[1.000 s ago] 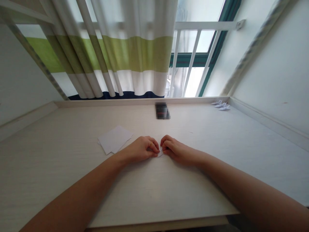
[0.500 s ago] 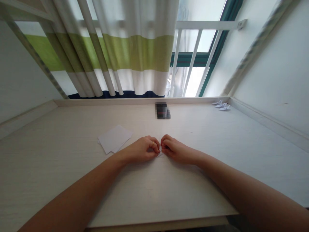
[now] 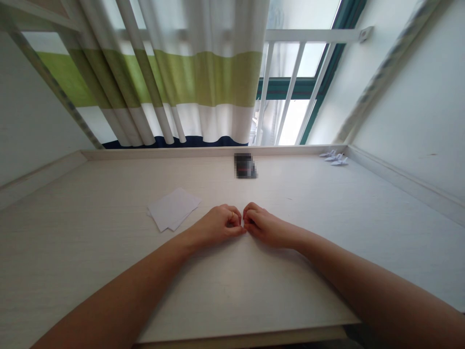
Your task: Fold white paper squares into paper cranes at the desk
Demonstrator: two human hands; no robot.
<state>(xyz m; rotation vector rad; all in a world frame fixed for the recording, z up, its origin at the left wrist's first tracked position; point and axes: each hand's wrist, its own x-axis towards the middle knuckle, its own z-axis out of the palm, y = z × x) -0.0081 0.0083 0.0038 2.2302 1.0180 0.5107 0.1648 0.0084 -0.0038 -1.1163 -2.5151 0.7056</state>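
Observation:
At the middle of the table, my left hand (image 3: 225, 224) and my right hand (image 3: 262, 225) meet with their fingertips almost touching. Both are closed in a pinch. Between them they hold a small piece of white paper, now almost wholly hidden behind the fingers; its folds cannot be made out. A ring sits on a finger of my left hand. Left of that hand lies a small stack of white paper sheets (image 3: 173, 209), fanned slightly out of line.
Several small folded paper figures (image 3: 336, 159) rest in the far right corner of the white table (image 3: 225, 286). A dark, blurred-out object (image 3: 243, 166) lies against the raised back edge. Behind stand a striped curtain (image 3: 210, 80) and a white railing (image 3: 312, 36).
My left thumb has stretched to the right, toward my right fingertips. The white paper tip that showed below the fingers is now covered. The stack and the folded figures stay put.

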